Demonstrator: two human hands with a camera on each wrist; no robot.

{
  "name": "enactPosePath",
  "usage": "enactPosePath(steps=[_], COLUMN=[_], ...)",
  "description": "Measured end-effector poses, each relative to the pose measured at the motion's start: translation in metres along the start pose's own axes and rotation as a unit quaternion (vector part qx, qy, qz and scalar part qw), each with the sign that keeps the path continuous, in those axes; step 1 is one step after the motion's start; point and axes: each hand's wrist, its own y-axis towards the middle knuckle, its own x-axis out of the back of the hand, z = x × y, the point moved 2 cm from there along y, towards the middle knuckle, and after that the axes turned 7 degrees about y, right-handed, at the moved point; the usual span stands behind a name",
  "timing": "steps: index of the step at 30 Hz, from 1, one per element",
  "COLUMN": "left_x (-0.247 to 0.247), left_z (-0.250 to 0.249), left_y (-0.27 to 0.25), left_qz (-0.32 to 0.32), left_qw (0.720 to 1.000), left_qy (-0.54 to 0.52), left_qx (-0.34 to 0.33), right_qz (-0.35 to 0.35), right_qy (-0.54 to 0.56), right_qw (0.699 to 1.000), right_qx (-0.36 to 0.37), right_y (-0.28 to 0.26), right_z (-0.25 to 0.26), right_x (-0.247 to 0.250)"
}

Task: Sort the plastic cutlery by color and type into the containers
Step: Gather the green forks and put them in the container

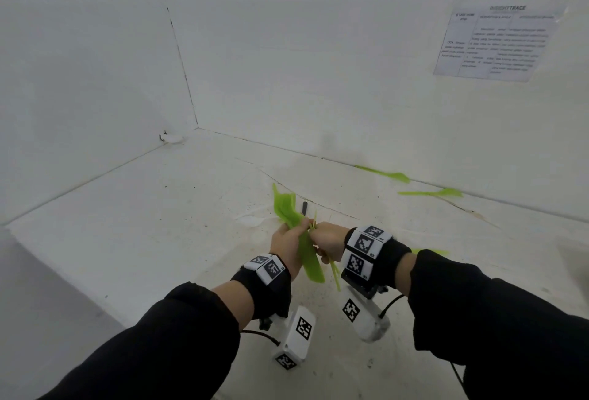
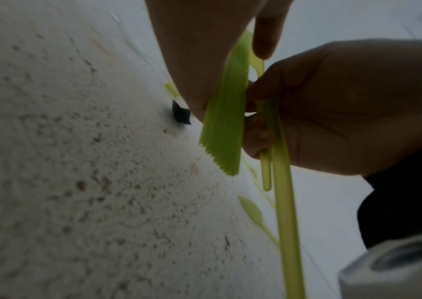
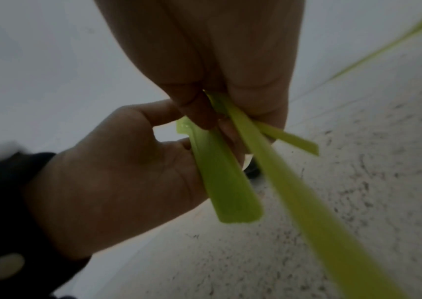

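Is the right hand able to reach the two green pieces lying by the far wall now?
Probably not yet. The right hand grips thin green handles, so it is occupied. The path to the two green pieces seems free, since nothing stands on the floor between.

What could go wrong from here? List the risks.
1. The left hand grips a thick stack of lime-green plastic cutlery; pieces could slide out.
2. The right hand pinches two thin green plastic handles loosely; one may drop.
3. Two loose green utensils lie near the wall, easily overlooked.
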Motion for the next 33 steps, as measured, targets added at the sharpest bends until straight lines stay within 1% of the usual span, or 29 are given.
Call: enactPosePath(steps=[2,3,5,7,8,10,12,15,16,17,19,20,22,24,26,29,33], left_x=[0.003,0.004,0.007,0.009,0.010,0.010,0.013,0.022,0.025,0.028,0.032,0.032,0.030,0.028,0.028,0.029,0.035], left_z=[0.000,-0.001,-0.003,-0.007,-0.009,-0.013,-0.017,-0.018,-0.019,-0.019,-0.019,-0.019,-0.020,-0.022,-0.024,-0.025,-0.028], left_y=[0.002,0.002,0.005,0.006,0.006,0.005,0.007,0.012,0.014,0.015,0.017,0.016,0.013,0.012,0.010,0.013,0.020], left_qz=[-0.020,-0.026,-0.029,-0.036,-0.041,-0.042,-0.045,-0.073,-0.077,-0.078,-0.066,-0.054,-0.033,-0.019,-0.011,-0.005,-0.043], left_qw=[1.000,0.999,0.999,0.999,0.999,0.999,0.999,0.997,0.997,0.997,0.998,0.998,0.999,1.000,1.000,1.000,0.998], left_qy=[0.017,0.017,0.012,0.017,0.021,0.026,0.023,0.016,0.010,0.005,0.008,0.012,0.023,0.020,0.009,0.014,0.037], left_qx=[-0.015,-0.017,-0.012,-0.009,-0.007,-0.004,-0.005,-0.013,-0.014,-0.013,-0.008,-0.005,0.000,0.002,0.004,-0.004,-0.027], right_qz=[0.023,0.023,-0.023,-0.079,-0.090,-0.079,-0.059,-0.034,-0.048,-0.076,-0.142,-0.160,-0.154,-0.127,-0.124,-0.157,-0.193], right_qy=[0.005,-0.012,-0.073,-0.103,-0.114,-0.134,-0.116,-0.110,-0.102,-0.069,0.020,0.059,0.093,0.071,0.044,0.075,0.093], right_qw=[1.000,1.000,0.997,0.989,0.986,0.984,0.988,0.992,0.992,0.993,0.988,0.984,0.983,0.989,0.990,0.980,0.967], right_qx=[0.004,0.006,0.028,0.066,0.082,0.087,0.077,0.054,0.056,0.057,0.062,0.058,0.040,0.036,0.058,0.098,0.137], right_y=[-0.002,-0.004,-0.006,-0.009,-0.010,-0.011,-0.010,-0.007,-0.006,-0.004,0.001,0.001,0.007,0.014,0.020,0.025,0.020], right_z=[-0.002,-0.002,-0.001,0.001,0.003,0.009,0.013,0.016,0.017,0.017,0.019,0.022,0.028,0.034,0.036,0.030,0.028], right_x=[-0.003,-0.004,-0.001,0.002,0.001,-0.003,-0.006,-0.004,-0.002,0.001,0.006,0.008,0.011,0.008,0.002,-0.006,-0.008])
